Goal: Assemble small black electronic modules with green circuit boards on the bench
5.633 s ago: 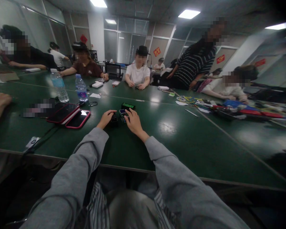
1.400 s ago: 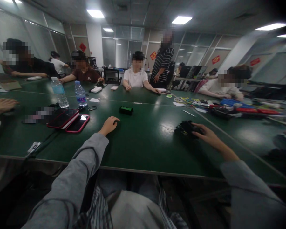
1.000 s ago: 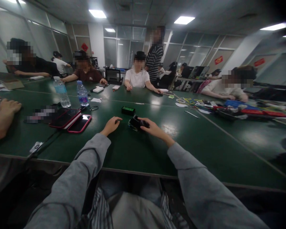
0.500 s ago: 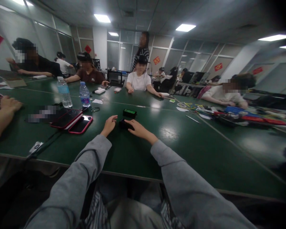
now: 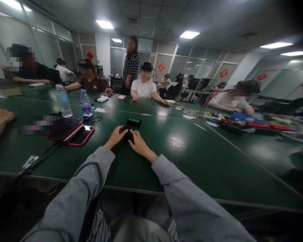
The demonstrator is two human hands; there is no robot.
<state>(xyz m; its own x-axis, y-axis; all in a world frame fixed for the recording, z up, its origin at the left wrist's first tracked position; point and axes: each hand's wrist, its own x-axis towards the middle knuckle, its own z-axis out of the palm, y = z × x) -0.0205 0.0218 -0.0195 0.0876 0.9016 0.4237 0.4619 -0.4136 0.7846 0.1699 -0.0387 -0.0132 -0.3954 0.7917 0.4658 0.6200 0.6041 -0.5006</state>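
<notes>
My left hand (image 5: 116, 137) and my right hand (image 5: 139, 143) are closed around a small black object (image 5: 127, 133), one from each side. Its kind I cannot make out, since my fingers cover much of it. Just beyond my fingers, a black box with a green inner face (image 5: 134, 122) lies on the green table (image 5: 192, 168). Neither hand touches that box.
Left of my hands lie two red-edged phones (image 5: 81, 135), a cable loop (image 5: 97, 118) and two water bottles (image 5: 86, 103). A pile of cables and tools (image 5: 255, 122) spreads at the right. Several people sit around the table; another person's hand (image 5: 2, 116) rests at the left edge.
My left hand has closed on the black object, which my right hand was touching. The object appears lifted and turned. The view has shifted slightly, and the standing person has stepped left.
</notes>
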